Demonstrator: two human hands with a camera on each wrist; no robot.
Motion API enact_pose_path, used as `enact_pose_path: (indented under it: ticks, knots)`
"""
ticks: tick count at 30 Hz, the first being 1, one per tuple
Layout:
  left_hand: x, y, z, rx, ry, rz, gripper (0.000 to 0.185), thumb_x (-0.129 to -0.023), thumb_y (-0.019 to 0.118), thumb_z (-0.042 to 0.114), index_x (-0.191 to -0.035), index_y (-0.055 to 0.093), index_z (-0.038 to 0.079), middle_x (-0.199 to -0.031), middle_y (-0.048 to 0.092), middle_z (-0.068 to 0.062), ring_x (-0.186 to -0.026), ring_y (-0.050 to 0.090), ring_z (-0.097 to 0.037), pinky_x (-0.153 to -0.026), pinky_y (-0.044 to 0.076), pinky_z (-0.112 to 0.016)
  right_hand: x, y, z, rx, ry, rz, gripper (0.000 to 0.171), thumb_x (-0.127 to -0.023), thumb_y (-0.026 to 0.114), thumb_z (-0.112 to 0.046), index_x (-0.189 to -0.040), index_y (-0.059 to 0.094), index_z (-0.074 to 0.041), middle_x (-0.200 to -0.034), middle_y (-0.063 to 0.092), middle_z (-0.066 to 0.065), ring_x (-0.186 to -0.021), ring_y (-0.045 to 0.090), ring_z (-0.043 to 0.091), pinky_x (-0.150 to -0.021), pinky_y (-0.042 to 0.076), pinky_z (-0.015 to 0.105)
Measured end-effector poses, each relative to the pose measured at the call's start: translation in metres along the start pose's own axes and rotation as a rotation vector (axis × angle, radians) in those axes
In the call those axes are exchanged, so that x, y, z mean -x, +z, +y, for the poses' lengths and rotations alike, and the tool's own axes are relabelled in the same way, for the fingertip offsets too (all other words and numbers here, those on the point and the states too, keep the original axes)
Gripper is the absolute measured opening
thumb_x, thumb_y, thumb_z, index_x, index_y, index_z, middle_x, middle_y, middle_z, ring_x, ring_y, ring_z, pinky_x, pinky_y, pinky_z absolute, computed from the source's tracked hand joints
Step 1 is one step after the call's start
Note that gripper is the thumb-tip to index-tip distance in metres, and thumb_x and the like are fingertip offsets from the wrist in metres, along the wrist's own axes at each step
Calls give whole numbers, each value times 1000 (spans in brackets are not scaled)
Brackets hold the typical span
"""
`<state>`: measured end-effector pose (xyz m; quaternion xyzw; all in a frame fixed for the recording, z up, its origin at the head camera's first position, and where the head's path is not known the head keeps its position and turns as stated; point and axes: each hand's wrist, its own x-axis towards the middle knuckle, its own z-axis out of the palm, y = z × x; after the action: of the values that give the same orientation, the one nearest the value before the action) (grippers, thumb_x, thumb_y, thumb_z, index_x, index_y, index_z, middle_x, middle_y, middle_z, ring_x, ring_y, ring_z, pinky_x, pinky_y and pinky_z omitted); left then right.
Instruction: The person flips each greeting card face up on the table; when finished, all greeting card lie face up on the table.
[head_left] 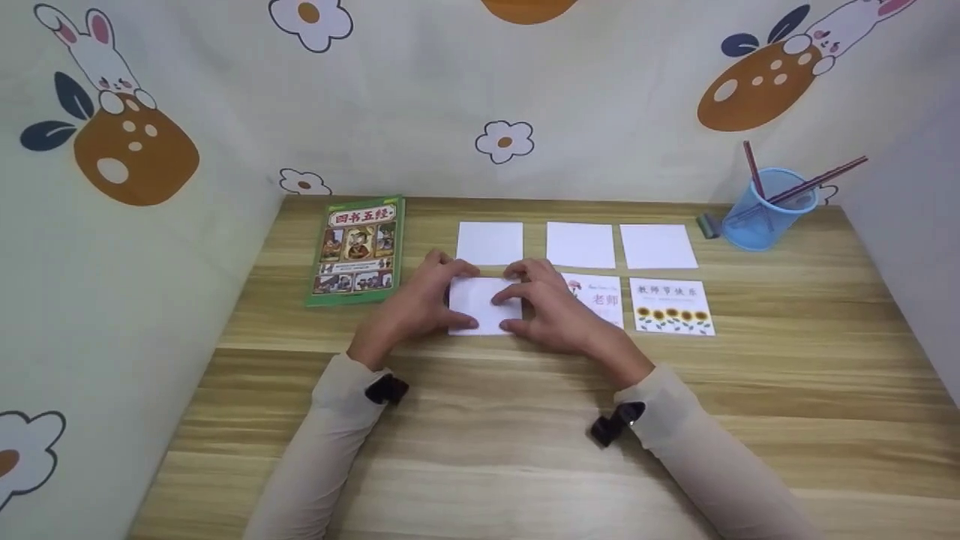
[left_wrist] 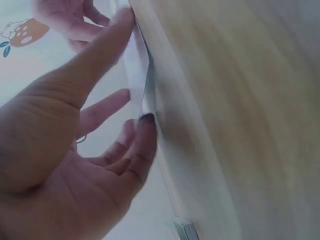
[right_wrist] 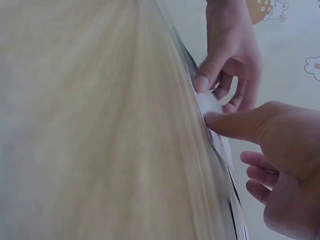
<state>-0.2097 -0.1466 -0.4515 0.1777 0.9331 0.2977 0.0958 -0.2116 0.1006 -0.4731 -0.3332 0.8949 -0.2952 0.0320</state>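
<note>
A blank white card (head_left: 474,306) lies between the two hands at the middle of the table, its left edge a little raised in the left wrist view. My left hand (head_left: 420,304) holds it by the left side, thumb at the near edge and fingers at the far edge. On the right side my right hand (head_left: 551,307) grips the same card, with its thumb on the near corner and one finger bent over the top. Partly behind that hand lies a printed card with a flower (head_left: 604,300). In the right wrist view both thumbs press the card (right_wrist: 210,105).
Three blank white cards (head_left: 581,245) form a row behind. A sunflower card (head_left: 673,307) lies at the right. The green book (head_left: 355,251) is at the left. A blue pen cup (head_left: 765,210) with two pencils stands at the back right beside a small dark-green object (head_left: 707,226).
</note>
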Motion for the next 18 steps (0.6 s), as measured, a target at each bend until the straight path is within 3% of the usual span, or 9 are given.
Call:
enact_pose_path:
  ticks: [6, 9, 14, 18]
  knots:
    - [-4, -6, 9, 206, 48, 131, 58, -78, 87, 19, -131, 62, 20, -118, 57, -9, -100, 63, -26, -82, 57, -32, -1, 0, -2, -82, 48, 5, 27, -91, 75, -32, -116, 74, -23, -108, 58, -5, -98, 55, 13, -81, 49, 30]
    - [-6, -7, 11, 351, 92, 191, 53, -82, 84, 16, -130, 63, 17, -120, 59, -12, -98, 68, -26, -83, 59, -29, -1, -1, -3, -174, 56, 13, 33, -94, 70, -35, -126, 67, -24, -105, 64, -6, -91, 62, 9, -77, 54, 29]
    - [-10, -4, 14, 527, 110, 254, 44, -92, 73, 32, -133, 60, 20, -126, 60, -10, -98, 71, -21, -85, 60, -32, -2, -2, -7, -357, 24, 61, 54, -97, 67, -32, -147, 45, -35, -111, 70, -4, -95, 71, 8, -82, 60, 28]
    - [-12, 3, 15, 594, 67, 229, 44, -100, 56, 47, -136, 55, 23, -130, 60, -10, -109, 69, -22, -90, 59, -38, -3, -1, -8, -438, -17, 110, 67, -96, 69, -26, -152, 36, -41, -107, 72, -1, -92, 74, 12, -80, 61, 28]
